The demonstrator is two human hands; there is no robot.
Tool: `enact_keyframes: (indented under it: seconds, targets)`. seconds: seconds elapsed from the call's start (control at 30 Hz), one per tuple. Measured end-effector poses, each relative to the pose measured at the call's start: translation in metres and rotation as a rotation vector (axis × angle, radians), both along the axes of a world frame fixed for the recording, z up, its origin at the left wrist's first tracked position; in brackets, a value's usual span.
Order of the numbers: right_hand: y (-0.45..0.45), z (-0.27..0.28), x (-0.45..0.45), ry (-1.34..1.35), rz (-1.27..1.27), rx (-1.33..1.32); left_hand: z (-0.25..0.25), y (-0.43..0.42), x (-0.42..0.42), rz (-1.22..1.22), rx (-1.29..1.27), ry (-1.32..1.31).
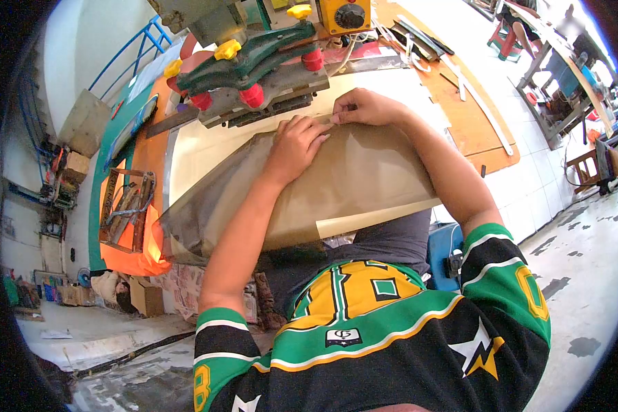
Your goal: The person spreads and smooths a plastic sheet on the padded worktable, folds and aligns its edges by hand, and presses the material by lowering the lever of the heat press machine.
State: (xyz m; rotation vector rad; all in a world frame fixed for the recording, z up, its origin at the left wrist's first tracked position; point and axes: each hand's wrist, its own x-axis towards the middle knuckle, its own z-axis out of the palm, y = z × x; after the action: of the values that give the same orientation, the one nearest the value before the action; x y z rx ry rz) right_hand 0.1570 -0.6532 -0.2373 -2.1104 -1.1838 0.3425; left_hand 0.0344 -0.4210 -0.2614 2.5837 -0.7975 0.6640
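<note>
A sheer grey-brown sheet (364, 172) drapes over the front edge of the worktable and down toward my lap. My right hand (369, 108) pinches its upper edge between thumb and fingertips. Close beside it, my left hand (297, 147) has its fingers bent and pressed together on the same edge, the two sets of fingertips almost touching. Whatever small detail lies between the fingertips is hidden. Just beyond my hands stands a green and grey machine head (254, 75) with red and yellow knobs. Under the sheet lies a pale cream surface (202, 147).
A yellow control box (350, 15) with a black dial stands behind the machine. Metal strips and rulers (470, 96) lie on the orange tabletop at right. At left, a tray of tools (127, 209) rests on orange material. A blue case (445, 254) is by my leg.
</note>
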Motion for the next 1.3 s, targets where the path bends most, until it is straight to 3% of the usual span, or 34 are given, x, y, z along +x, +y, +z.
enact_keyframes:
  seconds: [0.33, 0.4, 0.53, 1.03, 1.3]
  targets:
    - [0.000, 0.002, -0.006, 0.024, -0.005, 0.006, 0.008, -0.012, 0.006, 0.049, 0.126, -0.019]
    - [0.000, 0.001, -0.002, 0.045, -0.006, -0.006, 0.009, -0.018, 0.014, 0.064, 0.123, 0.128]
    - [-0.001, -0.002, -0.001, 0.070, 0.023, 0.029, 0.010, -0.019, 0.021, 0.062, 0.094, 0.167]
    - [-0.004, 0.002, -0.003, 0.111, 0.093, 0.023, 0.028, 0.055, -0.014, 0.120, 0.266, -0.043]
    - [-0.002, 0.006, -0.003, 0.119, 0.097, -0.022, 0.019, 0.069, -0.032, 0.120, 0.168, -0.078]
